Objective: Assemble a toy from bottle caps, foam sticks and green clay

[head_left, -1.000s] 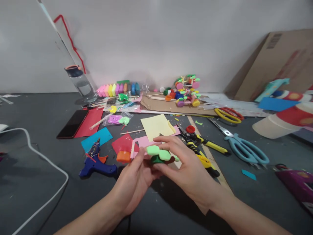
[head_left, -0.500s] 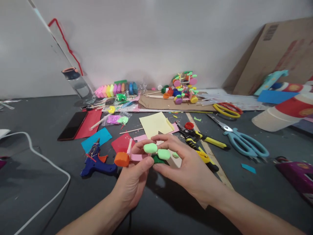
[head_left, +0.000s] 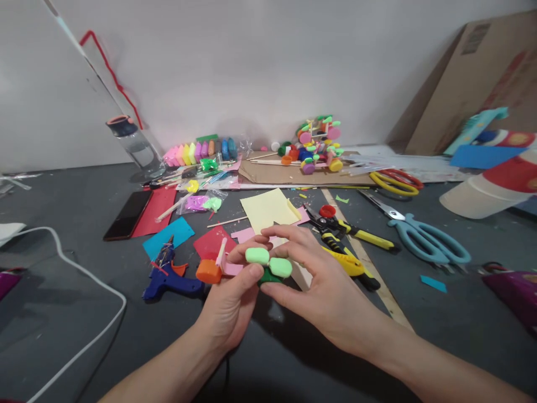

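Observation:
A small craft model is held in front of me, made of a pink strip (head_left: 232, 269), an orange bottle cap (head_left: 208, 271), two light green clay pieces (head_left: 268, 262) and a dark green part (head_left: 269, 276). My left hand (head_left: 235, 299) grips its pink middle, with the thumb beside the clay. From the other side, my right hand (head_left: 314, 282) curls round the green end, its thumb at the dark green part. Fingers hide the underside. Left of my left hand lies a blue glue gun (head_left: 168, 277).
Scissors (head_left: 419, 235), pliers (head_left: 348, 232) and a yellow cutter (head_left: 346, 262) lie to the right. Paper sheets (head_left: 268, 210) and a phone (head_left: 128, 215) are beyond my hands. A bottle (head_left: 136, 145), clay blocks (head_left: 201, 151) and similar craft models (head_left: 319, 148) stand along the wall. A white cable (head_left: 84, 274) runs left.
The camera view has shifted slightly. Both hands keep their hold on the craft model, which has barely tilted or turned.

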A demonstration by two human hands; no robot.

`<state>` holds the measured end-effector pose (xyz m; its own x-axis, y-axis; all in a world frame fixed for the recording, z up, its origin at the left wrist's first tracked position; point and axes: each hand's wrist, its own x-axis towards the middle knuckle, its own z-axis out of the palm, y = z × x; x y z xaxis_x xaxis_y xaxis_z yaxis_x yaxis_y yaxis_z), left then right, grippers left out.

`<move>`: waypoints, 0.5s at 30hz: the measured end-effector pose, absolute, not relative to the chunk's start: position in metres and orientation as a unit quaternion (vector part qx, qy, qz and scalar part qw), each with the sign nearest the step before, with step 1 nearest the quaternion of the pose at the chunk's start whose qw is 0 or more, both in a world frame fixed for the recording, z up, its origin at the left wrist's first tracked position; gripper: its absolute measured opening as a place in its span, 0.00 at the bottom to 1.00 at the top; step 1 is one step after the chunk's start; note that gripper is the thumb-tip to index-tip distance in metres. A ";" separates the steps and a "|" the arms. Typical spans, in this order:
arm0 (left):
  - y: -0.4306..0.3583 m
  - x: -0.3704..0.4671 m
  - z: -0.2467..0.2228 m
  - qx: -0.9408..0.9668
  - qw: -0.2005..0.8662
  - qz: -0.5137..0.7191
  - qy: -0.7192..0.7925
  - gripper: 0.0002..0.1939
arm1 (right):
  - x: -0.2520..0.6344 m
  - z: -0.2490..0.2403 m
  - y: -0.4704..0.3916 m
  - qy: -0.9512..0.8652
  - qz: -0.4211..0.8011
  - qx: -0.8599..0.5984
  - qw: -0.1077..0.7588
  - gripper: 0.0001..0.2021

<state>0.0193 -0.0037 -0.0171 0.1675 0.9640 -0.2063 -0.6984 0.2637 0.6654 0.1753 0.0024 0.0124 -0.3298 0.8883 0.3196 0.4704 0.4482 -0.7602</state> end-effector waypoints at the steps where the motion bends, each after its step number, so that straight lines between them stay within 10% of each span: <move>1: -0.004 0.019 -0.017 0.216 0.734 0.566 0.307 0.12 | 0.175 0.012 0.002 -0.766 0.281 -0.443 0.372 0.11; 15: -0.005 0.017 -0.018 0.230 0.734 0.559 0.309 0.14 | 0.175 0.015 0.004 -0.772 0.277 -0.442 0.364 0.10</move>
